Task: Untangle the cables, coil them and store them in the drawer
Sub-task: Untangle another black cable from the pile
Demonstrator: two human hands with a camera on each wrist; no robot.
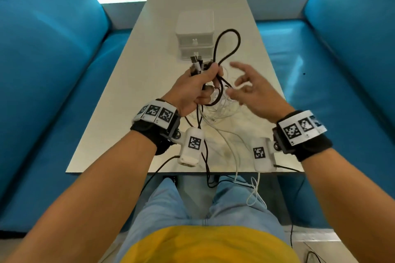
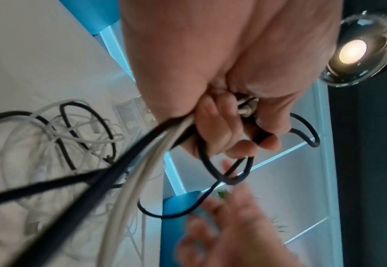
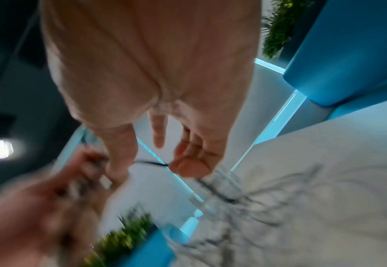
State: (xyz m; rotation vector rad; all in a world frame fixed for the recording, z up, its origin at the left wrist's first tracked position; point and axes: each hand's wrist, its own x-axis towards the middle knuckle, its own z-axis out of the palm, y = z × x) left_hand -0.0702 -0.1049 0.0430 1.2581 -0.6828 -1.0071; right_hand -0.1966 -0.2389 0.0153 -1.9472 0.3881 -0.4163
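My left hand (image 1: 202, 84) is raised above the table and grips a bundle of black and white cables (image 2: 128, 162). Several plug ends (image 1: 196, 63) stick up out of the fist. A black cable loop (image 1: 227, 43) rises from the fist in front of the white two-drawer unit (image 1: 195, 28), both drawers closed. My right hand (image 1: 243, 83) hovers just right of the bundle with fingers spread and loosely bent, holding nothing firmly; a white strand (image 1: 241, 87) lies by its fingers. More white cables (image 1: 218, 111) lie tangled on the table under the hands.
The pale table (image 1: 149, 53) is narrow, with blue sofas (image 1: 53, 60) on both sides. Black and white cable tails (image 1: 237, 164) hang over the near table edge onto my lap. The right wrist view is blurred.
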